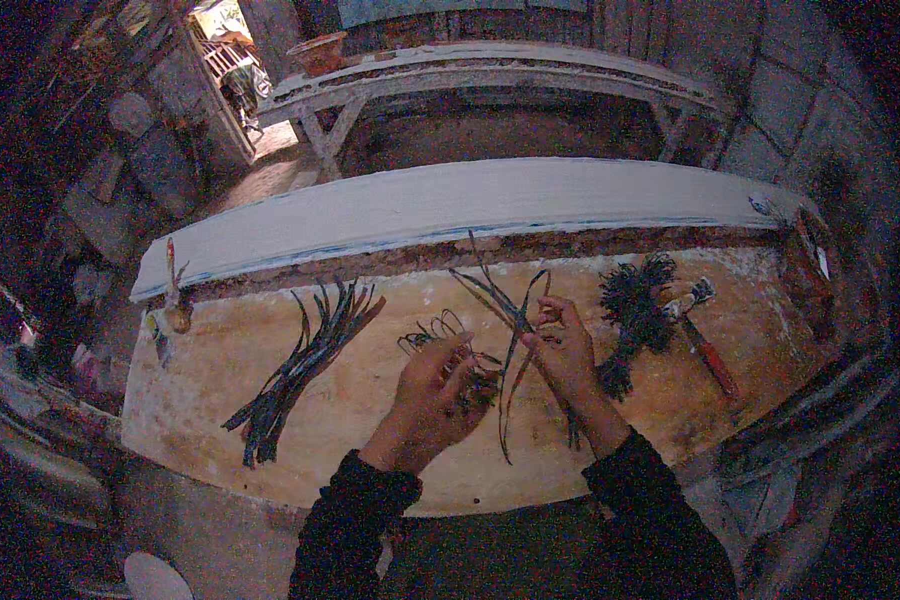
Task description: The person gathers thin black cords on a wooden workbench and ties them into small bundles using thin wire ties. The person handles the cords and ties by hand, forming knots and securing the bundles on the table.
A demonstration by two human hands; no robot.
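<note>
My right hand (pixel 562 345) pinches a few long dark strips (pixel 510 318) that cross each other and bend into a loop above the wooden worktop (pixel 370 420). My left hand (pixel 432 395) lies just left of it, fingers curled over a small cluster of looped dark strips (pixel 440 330) on the board. The two hands almost touch. A loose bundle of long dark strips (pixel 305 365) lies diagonally to the left of my left hand.
A dark bushy bunch tied like a brush (pixel 632 310) and a red-handled tool (pixel 708 350) lie to the right. A long white slab (pixel 450 205) runs behind the worktop, with a white bench (pixel 490 75) and a clay bowl (pixel 318 50) further back.
</note>
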